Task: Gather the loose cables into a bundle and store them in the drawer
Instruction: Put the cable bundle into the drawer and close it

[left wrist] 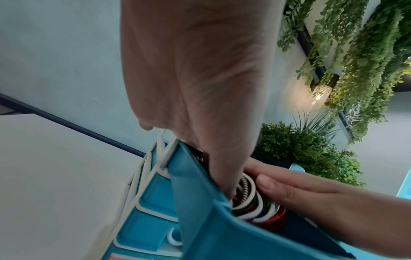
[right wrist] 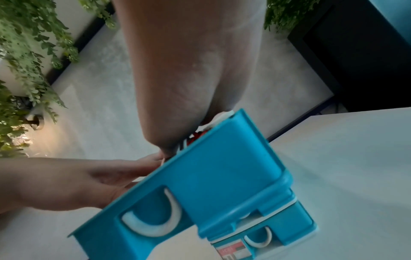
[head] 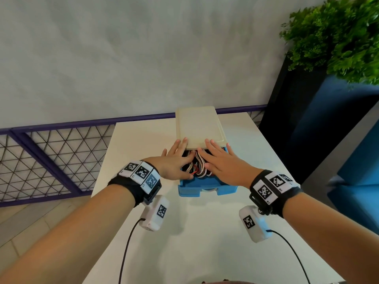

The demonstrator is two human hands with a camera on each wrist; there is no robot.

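A white table (head: 143, 222) beside a grey wall (head: 123, 48) and leafy plants (head: 338, 37). Left hand (head: 176, 162) and right hand (head: 222, 163), fingers straight, press cables (head: 198, 167) into a blue drawer (head: 205, 187).

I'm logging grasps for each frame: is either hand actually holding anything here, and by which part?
Nothing is gripped. The left hand and right hand press flat, fingers straight, on top of the cables in the open blue drawer.
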